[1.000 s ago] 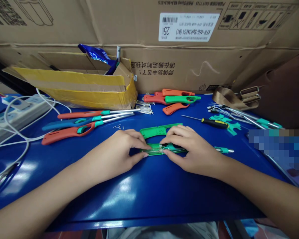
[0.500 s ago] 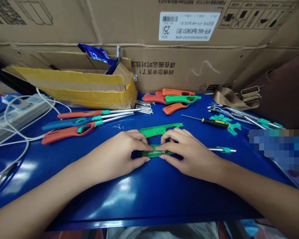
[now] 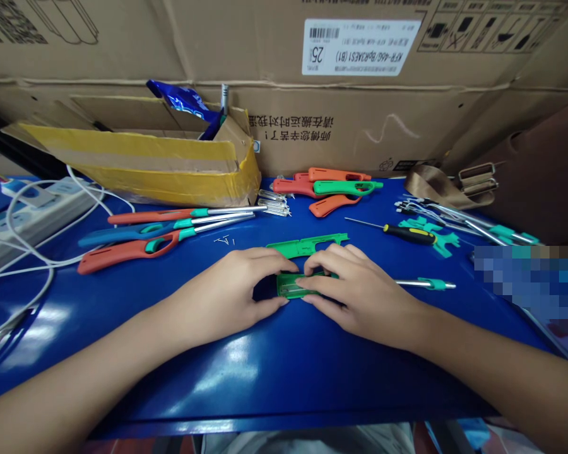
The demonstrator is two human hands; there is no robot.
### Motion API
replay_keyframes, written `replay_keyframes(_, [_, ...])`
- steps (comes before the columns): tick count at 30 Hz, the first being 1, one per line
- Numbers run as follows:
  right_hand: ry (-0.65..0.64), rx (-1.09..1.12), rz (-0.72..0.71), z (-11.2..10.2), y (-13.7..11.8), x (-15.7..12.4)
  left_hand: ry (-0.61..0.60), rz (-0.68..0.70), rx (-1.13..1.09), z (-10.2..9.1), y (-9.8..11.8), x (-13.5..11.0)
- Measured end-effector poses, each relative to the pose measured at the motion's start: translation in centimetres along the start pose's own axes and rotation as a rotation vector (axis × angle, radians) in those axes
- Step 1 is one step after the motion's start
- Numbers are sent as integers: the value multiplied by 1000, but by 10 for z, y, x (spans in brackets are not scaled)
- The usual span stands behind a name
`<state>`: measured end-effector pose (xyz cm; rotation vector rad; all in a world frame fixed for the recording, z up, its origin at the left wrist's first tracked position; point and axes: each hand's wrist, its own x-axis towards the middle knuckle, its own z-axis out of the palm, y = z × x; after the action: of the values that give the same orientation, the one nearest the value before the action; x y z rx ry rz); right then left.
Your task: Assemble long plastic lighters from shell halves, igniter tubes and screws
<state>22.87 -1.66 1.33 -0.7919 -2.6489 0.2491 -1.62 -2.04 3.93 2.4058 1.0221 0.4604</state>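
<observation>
A green lighter handle half [image 3: 284,289] lies open side up in front of me, with a clear fuel tank seated in it. My left hand [image 3: 246,284] pinches its left end between thumb and fingers. Over its middle and right part, my right hand [image 3: 355,287] grips the edges, one finger pressing inside the shell. To the right of that hand a metal lighter tube [image 3: 414,284] with a teal collar sticks out; its inner end is hidden. Just behind my hands rests a second green handle half [image 3: 307,245].
Assembled lighters [image 3: 132,249] and small screws [image 3: 224,239] lie at left. Handle shells [image 3: 345,187] and clear tanks [image 3: 274,205] lie at the back. A screwdriver [image 3: 409,234], teal parts [image 3: 447,243] and metal tubes [image 3: 483,227] are at right. A yellow-taped box [image 3: 170,167] and power strip [image 3: 42,214] stand left.
The green handle half under my hands has shifted slightly right, along with the metal tube. My left index finger has lifted from inside the shell to its rim.
</observation>
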Motion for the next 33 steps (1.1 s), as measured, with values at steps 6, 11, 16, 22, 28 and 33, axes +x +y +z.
replay_keyframes(6, [-38, 28, 30, -2, -3, 2, -12, 0, -6, 1, 1, 1])
replay_keyframes(11, [-47, 37, 34, -2, -5, 2, 1, 13, -12, 2, 1, 2])
replay_keyframes(16, [-74, -17, 24, -3, -7, 3, -8, 7, -23, 3, 0, 1])
replay_keyframes(22, [-100, 35, 93, -3, -7, 3, 3, 7, 3, 3, 1, 0])
replay_keyframes(28, [-27, 131, 113, -4, -4, 4, 12, 12, 8, 3, 0, 1])
replay_keyframes(33, [-19, 111, 107, -7, -3, 3, 13, 12, 4, 3, 0, 1])
